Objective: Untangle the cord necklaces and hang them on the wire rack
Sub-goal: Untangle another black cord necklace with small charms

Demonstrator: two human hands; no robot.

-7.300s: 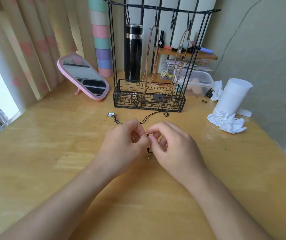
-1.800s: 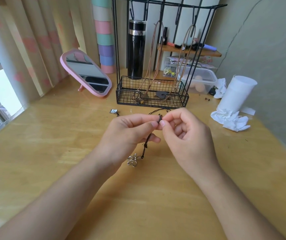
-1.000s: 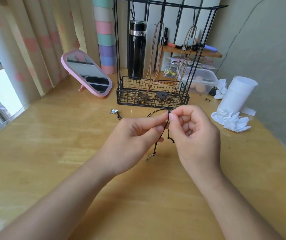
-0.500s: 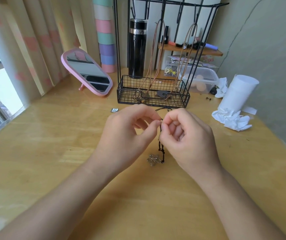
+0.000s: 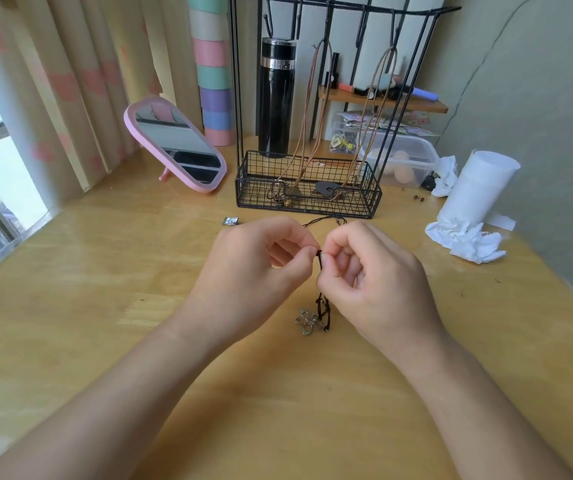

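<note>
My left hand (image 5: 257,268) and my right hand (image 5: 375,282) meet over the wooden table and both pinch a knotted black cord necklace (image 5: 323,306) between thumb and forefinger. Below the fingers the cord hangs down to a metal flower pendant (image 5: 307,321) lying on the table. More black cord (image 5: 323,221) trails behind my hands towards a small square pendant (image 5: 230,221). The black wire rack (image 5: 307,199) stands at the back with two brown cord necklaces (image 5: 316,116) hung from its hooks, their pendants lying in its basket.
A pink tilted mirror (image 5: 176,147) stands at the back left. A black flask (image 5: 275,98) is behind the rack. A white paper roll (image 5: 479,188) and crumpled tissue (image 5: 465,237) sit at the right, a clear plastic box (image 5: 406,161) behind them. Curtains and a window are on the left.
Over the last seconds my hands lifted the black cord, worked the knot and lowered it. The flower pendant now lies on the table; since half a second ago little has moved.
</note>
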